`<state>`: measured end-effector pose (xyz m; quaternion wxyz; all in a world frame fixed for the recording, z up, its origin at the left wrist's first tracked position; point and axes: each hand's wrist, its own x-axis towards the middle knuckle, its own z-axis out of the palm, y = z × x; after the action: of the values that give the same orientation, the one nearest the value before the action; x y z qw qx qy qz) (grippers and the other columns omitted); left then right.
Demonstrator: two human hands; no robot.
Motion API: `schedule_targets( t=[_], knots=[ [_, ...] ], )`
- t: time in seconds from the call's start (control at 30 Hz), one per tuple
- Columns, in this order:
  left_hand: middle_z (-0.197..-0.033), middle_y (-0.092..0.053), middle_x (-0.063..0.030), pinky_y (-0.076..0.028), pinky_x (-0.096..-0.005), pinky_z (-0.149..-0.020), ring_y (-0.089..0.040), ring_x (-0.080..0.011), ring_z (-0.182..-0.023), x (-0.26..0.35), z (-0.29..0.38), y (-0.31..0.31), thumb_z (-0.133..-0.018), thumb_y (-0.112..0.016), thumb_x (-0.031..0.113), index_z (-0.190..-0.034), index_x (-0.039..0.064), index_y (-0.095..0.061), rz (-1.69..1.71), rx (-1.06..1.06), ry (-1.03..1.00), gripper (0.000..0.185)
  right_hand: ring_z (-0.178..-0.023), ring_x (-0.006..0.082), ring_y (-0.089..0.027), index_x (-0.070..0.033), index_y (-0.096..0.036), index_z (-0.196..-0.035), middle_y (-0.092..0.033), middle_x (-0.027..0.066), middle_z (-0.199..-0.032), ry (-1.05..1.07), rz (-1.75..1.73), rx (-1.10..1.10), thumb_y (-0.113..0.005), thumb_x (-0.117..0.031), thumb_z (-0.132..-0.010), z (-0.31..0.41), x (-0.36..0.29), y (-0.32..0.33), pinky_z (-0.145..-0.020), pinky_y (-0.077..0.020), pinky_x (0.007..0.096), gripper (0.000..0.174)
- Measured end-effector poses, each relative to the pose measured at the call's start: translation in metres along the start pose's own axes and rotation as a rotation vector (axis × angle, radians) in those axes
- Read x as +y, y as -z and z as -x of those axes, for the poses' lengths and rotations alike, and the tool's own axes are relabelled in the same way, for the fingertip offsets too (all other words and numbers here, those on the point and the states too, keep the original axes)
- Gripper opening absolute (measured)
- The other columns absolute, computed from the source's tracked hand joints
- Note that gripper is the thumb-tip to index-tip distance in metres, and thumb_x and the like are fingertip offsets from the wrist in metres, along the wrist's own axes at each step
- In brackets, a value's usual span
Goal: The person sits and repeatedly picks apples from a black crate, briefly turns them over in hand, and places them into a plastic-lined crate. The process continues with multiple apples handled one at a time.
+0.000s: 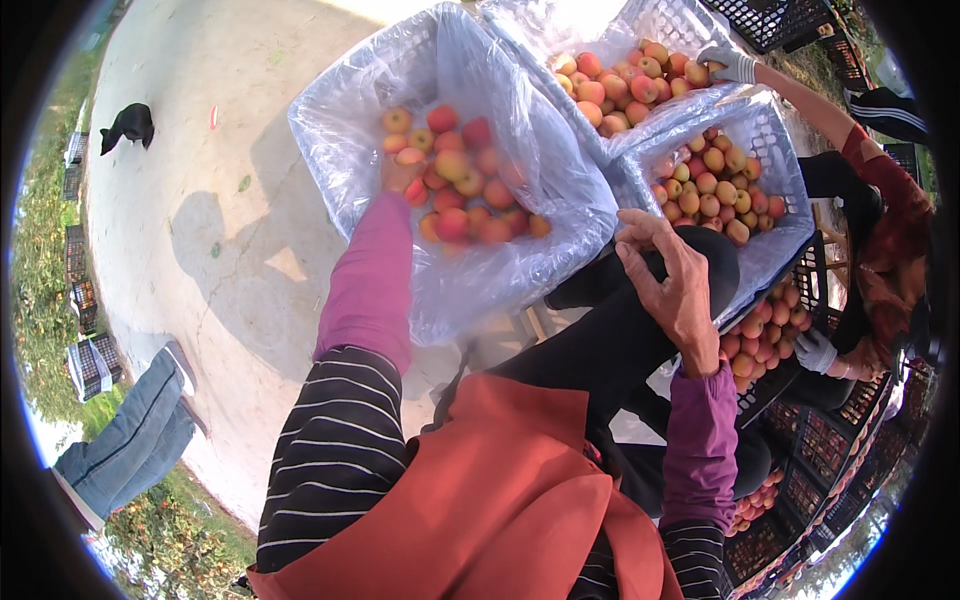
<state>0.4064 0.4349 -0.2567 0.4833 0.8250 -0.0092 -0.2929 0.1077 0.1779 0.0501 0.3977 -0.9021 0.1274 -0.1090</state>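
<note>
Before me stands a plastic crate lined with clear plastic film (517, 277), with red and yellow apples (452, 165) lying in its bottom. My left hand (401, 174) reaches down into it at the left side of the fruit. That hand is blurred, and a red apple (415, 192) shows beside its fingers; whether they grip it is unclear. Above my dark-trousered knee (705, 259), my right hand (671, 281) hovers with bent fingers and thumb apart, holding nothing visible. Just beyond it sits a smaller lined crate of apples (709, 184).
Another lined crate (675, 26) holds apples at the back, where a co-worker's gloved hand (731, 64) touches the fruit. Their other gloved hand (816, 351) is by a black crate of apples (765, 334). More crates (821, 442) fill the lower right. A black animal (131, 126) and someone's jeans-clad legs (135, 431) appear left.
</note>
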Motion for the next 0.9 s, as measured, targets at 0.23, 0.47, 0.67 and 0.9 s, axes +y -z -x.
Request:
schedule_targets(
  t=[0.23, 0.47, 0.67, 0.9],
  knots=[
    [-0.099, -0.068, -0.0119, -0.054, -0.0339, -0.072, -0.066, -0.0194, -0.089, 0.009, -0.005, 0.016, -0.071, -0.078, 0.029, -0.117, -0.005, -0.061, 0.011, 0.018, 0.073, 0.059, -0.072, 0.02, -0.066, -0.003, -0.064, -0.111, -0.066, 0.0098, -0.083, -0.02, -0.041, -0.006, -0.069, -0.002, -0.083, -0.006, -0.001, -0.003, -0.067, -0.0518, 0.0293, 0.029],
    [-0.095, -0.065, -0.012, -0.058, -0.041, -0.066, -0.068, -0.0274, -0.083, 0.049, 0.031, 0.017, -0.088, -0.068, 0.039, -0.106, 0.003, -0.061, 0.936, -0.18, 0.285, 0.041, -0.077, 0.0166, -0.066, -0.002, -0.062, -0.112, -0.067, 0.008, -0.085, -0.074, -0.057, -0.043, -0.067, -0.001, -0.086, -0.009, -0.006, -0.004, -0.073, -0.0514, 0.0279, 0.027],
    [-0.097, -0.065, -0.0144, -0.058, -0.0424, -0.068, -0.066, -0.0321, -0.087, 0.123, 0.065, -0.019, -0.094, -0.058, 0.041, -0.095, 0.005, -0.061, 1.255, -0.511, 0.156, 0.036, -0.073, 0.0165, -0.067, 0.003, -0.065, -0.104, -0.07, 0.01, -0.086, 0.098, -0.097, 0.092, -0.067, 0.0, -0.087, -0.007, -0.006, -0.004, -0.069, -0.0519, 0.0264, 0.017],
    [-0.12, -0.058, -0.0252, -0.053, -0.0535, -0.089, -0.057, -0.043, -0.113, 0.232, 0.035, -0.098, -0.091, -0.061, 0.048, -0.116, -0.001, -0.056, 1.233, -0.762, 0.115, 0.055, -0.072, 0.0157, -0.067, 0.004, -0.062, -0.106, -0.068, 0.0108, -0.086, -0.189, -0.502, 0.421, -0.062, 0.004, -0.089, 0.04, 0.013, 0.032, -0.066, -0.0528, 0.0265, 0.017]
  ],
)
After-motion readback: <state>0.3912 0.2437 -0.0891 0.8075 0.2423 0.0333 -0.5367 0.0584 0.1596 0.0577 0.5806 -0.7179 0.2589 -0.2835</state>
